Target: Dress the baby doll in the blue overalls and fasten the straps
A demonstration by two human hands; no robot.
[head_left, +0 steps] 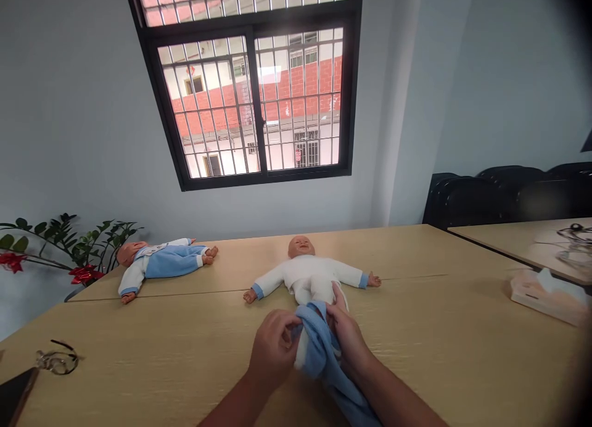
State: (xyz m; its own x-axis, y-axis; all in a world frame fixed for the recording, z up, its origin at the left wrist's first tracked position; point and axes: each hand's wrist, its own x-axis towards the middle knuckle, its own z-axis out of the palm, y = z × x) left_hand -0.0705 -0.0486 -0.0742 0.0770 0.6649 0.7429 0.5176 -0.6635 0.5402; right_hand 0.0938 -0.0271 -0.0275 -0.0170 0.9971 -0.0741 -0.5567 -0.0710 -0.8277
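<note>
A baby doll point(309, 271) in a white body suit lies on its back in the middle of the wooden table point(439, 334), arms spread, head toward the window. My left hand point(272, 348) and my right hand point(348, 337) are both closed on blue trousers point(324, 359) bunched around the doll's legs, which are hidden by the cloth and my fingers. The loose end of the trousers trails toward me between my forearms.
A second doll point(160, 261) in blue and white lies at the back left. A plant point(69, 242) with red flowers stands past the left edge. Glasses point(55, 360) and a dark phone point(13, 393) lie front left. A tissue box point(546, 294) sits right, black chairs point(504, 195) behind.
</note>
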